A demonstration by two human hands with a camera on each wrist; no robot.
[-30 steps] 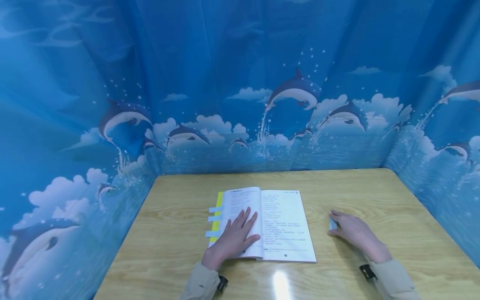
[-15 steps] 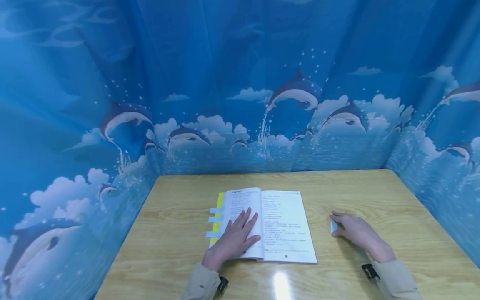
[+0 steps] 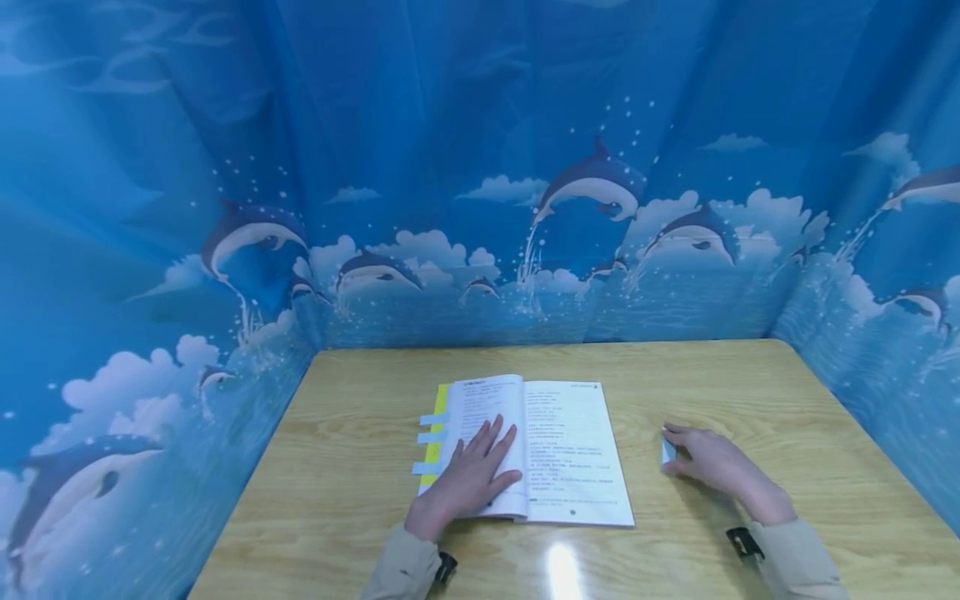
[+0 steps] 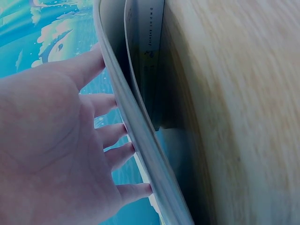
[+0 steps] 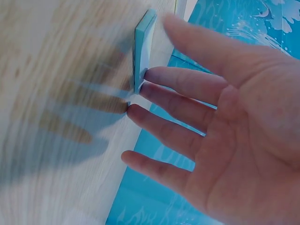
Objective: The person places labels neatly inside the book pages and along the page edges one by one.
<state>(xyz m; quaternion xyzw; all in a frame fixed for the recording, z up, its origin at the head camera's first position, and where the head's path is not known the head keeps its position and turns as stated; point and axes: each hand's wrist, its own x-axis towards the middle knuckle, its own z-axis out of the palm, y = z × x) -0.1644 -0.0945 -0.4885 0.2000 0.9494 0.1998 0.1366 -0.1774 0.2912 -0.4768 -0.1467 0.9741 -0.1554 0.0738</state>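
An open book (image 3: 573,450) with printed pages lies on the wooden table. My left hand (image 3: 471,477) rests spread on its left page, fingers straight. In the left wrist view the fingertips press the page from above, and the book's lower edge (image 4: 136,115) shows side-on with a gap under its pages. Right of the book sits a small light blue sticky-note pad (image 3: 667,450). My right hand (image 3: 708,458) is over it; in the right wrist view fingertips touch the near end of the pad (image 5: 143,49), with the fingers fairly straight and the thumb by its far end.
Several light blue sticky tabs (image 3: 430,437) stick out past the book's left side, over a yellow edge strip (image 3: 431,452). The wooden table (image 3: 322,492) reaches back to a blue dolphin-print curtain (image 3: 420,300). A black strap (image 3: 745,542) is on the right wrist.
The right hand and the pad shift very slightly in the head view, along with the whole scene. The left hand stays on the page.
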